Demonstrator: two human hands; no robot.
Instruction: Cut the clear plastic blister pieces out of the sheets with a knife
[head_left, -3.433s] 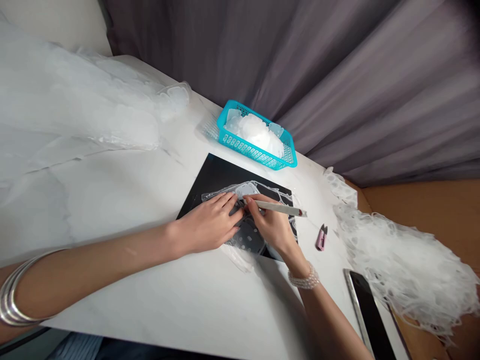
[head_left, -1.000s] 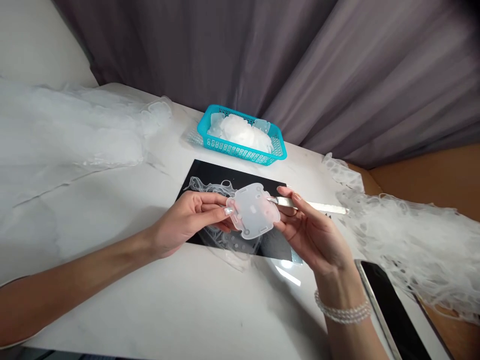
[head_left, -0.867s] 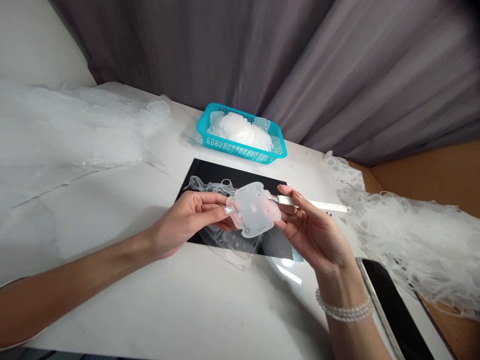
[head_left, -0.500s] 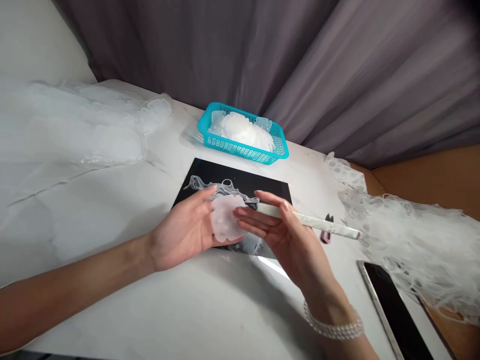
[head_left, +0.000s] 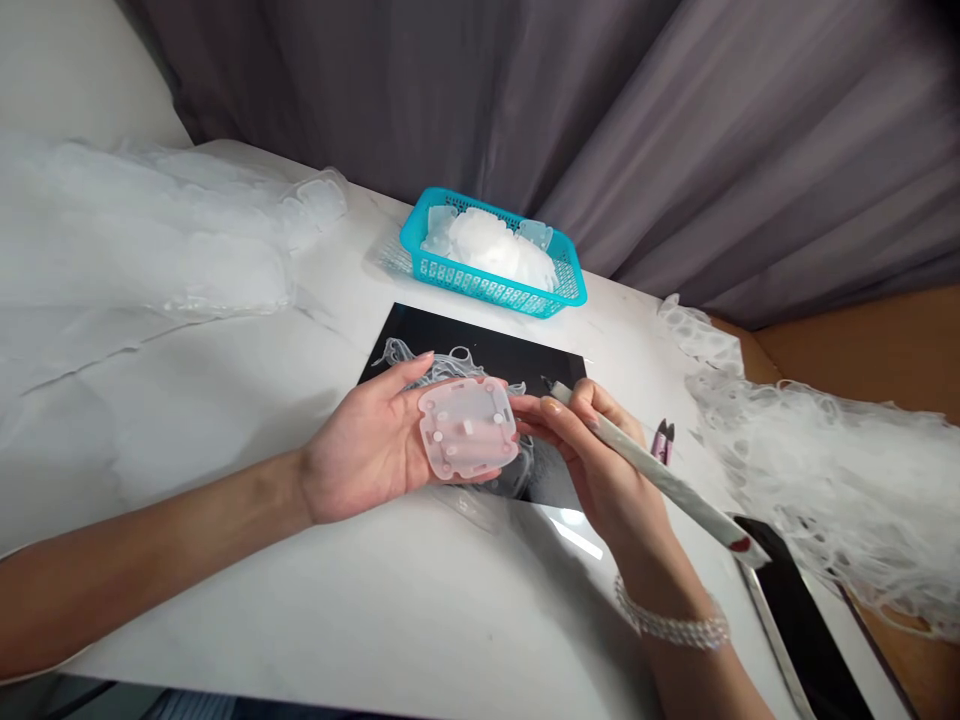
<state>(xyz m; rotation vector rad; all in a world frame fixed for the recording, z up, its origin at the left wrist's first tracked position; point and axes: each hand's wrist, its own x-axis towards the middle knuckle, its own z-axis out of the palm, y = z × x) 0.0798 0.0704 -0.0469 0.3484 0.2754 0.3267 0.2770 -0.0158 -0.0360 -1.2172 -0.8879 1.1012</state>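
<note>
Left hand point(head_left: 371, 440) spread under plastic piece point(head_left: 469, 430); right hand point(head_left: 611, 485) pinching knife point(head_left: 660, 477), tip hard to see; slip could scratch piece.

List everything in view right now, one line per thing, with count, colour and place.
piece: one, translucent, on the left palm
tool: one, white handle, in the right hand
board: one, black, on the table beneath the hands
scraps: uncountable, translucent, on the board
basket: one, blue, behind the board
basket contents: uncountable, whitish, inside it
snips: one, pink with dark blades, right of the board
phone: one, black, lower right
piles: two, whitish, far left and right
table: one, white, under everything
curtain: grey, back
panel: brown, far right
bracelet: pearly, right wrist
hands: two, left and right, centre
</note>
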